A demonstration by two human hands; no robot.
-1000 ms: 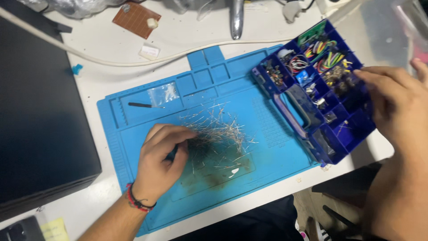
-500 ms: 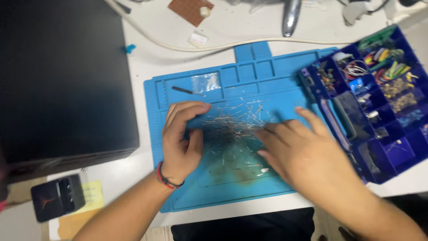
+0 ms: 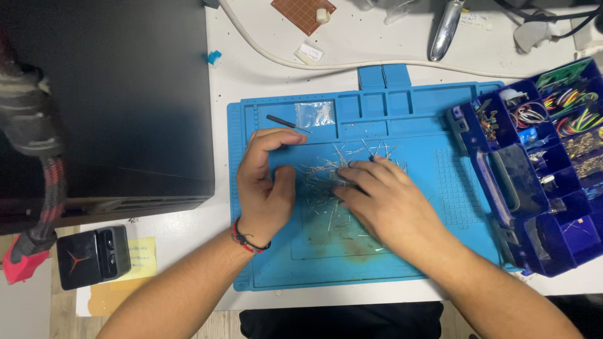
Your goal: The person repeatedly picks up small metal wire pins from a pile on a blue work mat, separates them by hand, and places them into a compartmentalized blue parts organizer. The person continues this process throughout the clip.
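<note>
Item: pile of thin wire-leaded components [image 3: 326, 172], loose on the blue silicone work mat [image 3: 440, 263], central recess, upper half.

Change noted: a second ago the right hand [image 3: 383, 204] was over the blue compartment organiser box [image 3: 540, 163] at the mat's right edge; it now lies on the pile beside the left hand [image 3: 264, 188]. Both hands are thus brought to the same heap, which reads as sorting or gathering of the leads rather than fetching from the box.

Left hand: palm down, wrist with red-and-black bracelet [image 3: 248, 238], index finger arched over the pile's left edge, thumb tucked toward it; loosely curled, and whether a lead is pinched beneath cannot be told.

Right hand: flat, fingers spread and pointing left, fingertips pressing on the wires; open, gripping nothing visible.

Adjacent: small clear bag [image 3: 314, 114] and a dark small tool [image 3: 286, 122] in the mat's top trays; black case [image 3: 107, 107] at left; white cable [image 3: 352, 63] behind.
</note>
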